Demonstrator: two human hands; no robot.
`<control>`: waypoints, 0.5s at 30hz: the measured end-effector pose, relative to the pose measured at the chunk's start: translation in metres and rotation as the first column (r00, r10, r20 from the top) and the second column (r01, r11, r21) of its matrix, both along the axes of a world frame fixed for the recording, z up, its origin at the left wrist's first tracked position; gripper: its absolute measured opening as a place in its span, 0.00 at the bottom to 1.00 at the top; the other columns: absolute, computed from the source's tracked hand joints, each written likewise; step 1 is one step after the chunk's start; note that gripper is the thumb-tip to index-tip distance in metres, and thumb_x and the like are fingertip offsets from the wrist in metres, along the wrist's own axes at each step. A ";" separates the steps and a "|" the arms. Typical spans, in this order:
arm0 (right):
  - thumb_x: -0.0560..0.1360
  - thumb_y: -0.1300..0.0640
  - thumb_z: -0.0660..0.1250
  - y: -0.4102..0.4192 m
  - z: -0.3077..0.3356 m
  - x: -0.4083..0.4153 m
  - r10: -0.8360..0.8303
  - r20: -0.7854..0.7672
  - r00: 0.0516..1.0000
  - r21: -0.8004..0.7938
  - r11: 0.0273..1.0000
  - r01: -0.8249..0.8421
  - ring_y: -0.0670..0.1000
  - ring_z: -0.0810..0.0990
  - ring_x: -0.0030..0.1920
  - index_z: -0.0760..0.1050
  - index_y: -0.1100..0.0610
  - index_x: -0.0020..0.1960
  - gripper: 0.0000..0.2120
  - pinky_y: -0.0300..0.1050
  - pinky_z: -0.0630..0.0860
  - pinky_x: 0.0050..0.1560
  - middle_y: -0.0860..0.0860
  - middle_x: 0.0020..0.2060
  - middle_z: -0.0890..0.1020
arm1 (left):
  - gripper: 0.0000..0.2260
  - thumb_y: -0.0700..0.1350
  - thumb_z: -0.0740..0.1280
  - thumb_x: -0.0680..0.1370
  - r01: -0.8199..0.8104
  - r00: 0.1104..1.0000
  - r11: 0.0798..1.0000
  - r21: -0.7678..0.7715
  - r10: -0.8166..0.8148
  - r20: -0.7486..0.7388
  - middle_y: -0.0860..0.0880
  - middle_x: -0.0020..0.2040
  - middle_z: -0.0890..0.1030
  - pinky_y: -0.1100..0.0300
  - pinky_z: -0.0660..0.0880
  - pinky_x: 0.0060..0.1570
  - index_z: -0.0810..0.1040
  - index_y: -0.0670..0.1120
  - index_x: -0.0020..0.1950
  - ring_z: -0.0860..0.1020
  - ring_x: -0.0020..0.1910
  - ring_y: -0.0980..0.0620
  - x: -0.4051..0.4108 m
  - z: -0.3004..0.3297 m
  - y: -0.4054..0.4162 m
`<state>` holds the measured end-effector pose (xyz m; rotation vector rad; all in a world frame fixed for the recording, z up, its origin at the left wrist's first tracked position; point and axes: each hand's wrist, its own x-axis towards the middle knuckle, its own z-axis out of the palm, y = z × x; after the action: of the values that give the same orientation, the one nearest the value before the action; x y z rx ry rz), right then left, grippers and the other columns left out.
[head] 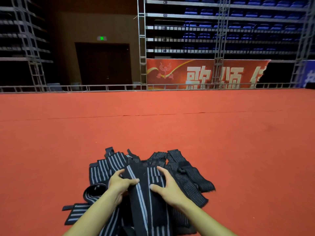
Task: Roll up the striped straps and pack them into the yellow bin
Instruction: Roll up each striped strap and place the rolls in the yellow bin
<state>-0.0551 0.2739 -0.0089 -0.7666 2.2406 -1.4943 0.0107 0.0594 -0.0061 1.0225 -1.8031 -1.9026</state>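
A heap of black straps with grey stripes (180, 169) lies on the red carpet in front of me. One long strap (142, 198) runs from the heap toward me between my hands. My left hand (120, 183) grips its left edge, thumb on top and fingers curled under the fabric. My right hand (166, 186) holds the strap's right side, thumb pressed on it and fingers curved over the pile. One strap lies partly coiled (92, 190) at the left of the heap. No yellow bin is in view.
Red carpet (170, 130) stretches wide ahead and to both sides, with a seam across it. A low metal rail (105, 87) borders its far edge. Beyond stand truss scaffolding, a red banner (201, 74), a dark door and rows of blue seats.
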 end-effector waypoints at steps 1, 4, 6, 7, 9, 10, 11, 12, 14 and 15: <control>0.80 0.54 0.73 -0.001 0.001 -0.001 -0.042 -0.045 0.998 0.028 0.999 0.043 0.41 0.78 0.68 0.64 0.46 0.80 0.32 0.40 0.72 0.72 0.38 0.69 0.77 | 0.46 0.34 0.89 0.62 -0.002 1.000 1.000 -0.025 0.002 0.004 0.40 0.70 0.79 0.42 0.84 0.55 0.75 0.49 0.77 0.84 0.55 0.39 0.001 0.003 0.002; 0.83 0.54 0.67 -0.008 0.009 0.001 -0.159 -0.211 0.964 0.102 0.978 0.183 0.49 0.72 0.77 0.63 0.49 0.83 0.30 0.47 0.68 0.77 0.46 0.76 0.75 | 0.39 0.33 0.86 0.67 0.029 0.999 0.992 -0.120 -0.031 -0.019 0.44 0.57 0.80 0.47 0.83 0.51 0.77 0.53 0.73 0.83 0.52 0.41 0.004 0.010 0.005; 0.83 0.56 0.65 -0.014 0.019 0.007 -0.148 -0.351 0.925 0.130 0.970 0.204 0.52 0.74 0.75 0.57 0.47 0.85 0.33 0.51 0.72 0.74 0.48 0.76 0.75 | 0.37 0.36 0.84 0.70 0.057 0.998 0.961 -0.271 -0.061 -0.006 0.43 0.62 0.81 0.44 0.82 0.60 0.77 0.56 0.74 0.83 0.62 0.38 0.003 0.014 0.007; 0.82 0.57 0.64 -0.018 0.024 0.011 -0.126 -0.428 0.895 0.143 0.968 0.205 0.54 0.78 0.70 0.53 0.45 0.86 0.36 0.53 0.75 0.68 0.49 0.73 0.78 | 0.36 0.37 0.84 0.71 0.079 0.997 0.933 -0.352 -0.081 0.011 0.42 0.68 0.80 0.45 0.80 0.65 0.77 0.57 0.76 0.80 0.68 0.39 0.003 0.018 0.010; 0.80 0.58 0.62 -0.025 0.035 0.020 -0.066 -0.541 0.838 0.187 0.962 0.197 0.59 0.83 0.60 0.43 0.44 0.87 0.42 0.56 0.78 0.57 0.51 0.69 0.81 | 0.35 0.37 0.79 0.76 0.122 0.991 0.882 -0.455 -0.134 0.006 0.44 0.76 0.77 0.48 0.78 0.66 0.73 0.58 0.79 0.74 0.76 0.43 0.001 0.023 0.016; 0.80 0.58 0.61 -0.028 0.038 0.024 -0.033 -0.577 0.816 0.218 0.957 0.193 0.60 0.83 0.59 0.38 0.45 0.87 0.44 0.56 0.78 0.56 0.50 0.72 0.79 | 0.34 0.37 0.76 0.79 0.138 0.985 0.875 -0.465 -0.170 -0.027 0.45 0.78 0.75 0.50 0.80 0.62 0.71 0.59 0.81 0.75 0.76 0.44 -0.001 0.024 0.018; 0.79 0.58 0.61 -0.031 0.041 0.027 0.001 -0.601 0.799 0.249 0.951 0.186 0.61 0.83 0.61 0.34 0.46 0.86 0.46 0.56 0.78 0.57 0.47 0.77 0.76 | 0.32 0.38 0.73 0.82 0.146 0.978 0.877 -0.458 -0.198 -0.067 0.44 0.78 0.76 0.50 0.82 0.57 0.69 0.60 0.82 0.79 0.72 0.43 -0.002 0.026 0.021; 0.79 0.57 0.60 -0.034 0.044 0.031 0.039 -0.607 0.793 0.284 0.944 0.171 0.62 0.83 0.63 0.31 0.48 0.86 0.47 0.56 0.77 0.59 0.45 0.80 0.72 | 0.28 0.42 0.70 0.84 0.141 0.972 0.882 -0.449 -0.210 -0.106 0.43 0.75 0.78 0.50 0.82 0.52 0.68 0.61 0.82 0.84 0.64 0.43 -0.003 0.029 0.025; 0.78 0.53 0.60 -0.037 0.048 0.036 0.097 -0.589 0.802 0.330 0.935 0.129 0.62 0.82 0.65 0.27 0.51 0.85 0.49 0.57 0.77 0.62 0.48 0.79 0.73 | 0.25 0.54 0.67 0.86 0.144 0.965 0.889 -0.436 -0.224 -0.138 0.50 0.68 0.83 0.46 0.82 0.59 0.66 0.61 0.83 0.85 0.57 0.49 -0.002 0.034 0.034; 0.78 0.50 0.60 -0.038 0.049 0.038 0.118 -0.575 0.810 0.340 0.935 0.105 0.62 0.81 0.65 0.25 0.52 0.84 0.50 0.56 0.76 0.62 0.50 0.77 0.75 | 0.27 0.61 0.66 0.85 0.155 0.963 0.879 -0.451 -0.236 -0.131 0.55 0.68 0.81 0.44 0.79 0.67 0.64 0.61 0.84 0.82 0.65 0.50 -0.001 0.037 0.036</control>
<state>-0.0173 0.2361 0.0402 -1.2401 2.8360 -0.8499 0.0099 0.0957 0.0305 0.5081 -2.1509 -1.5186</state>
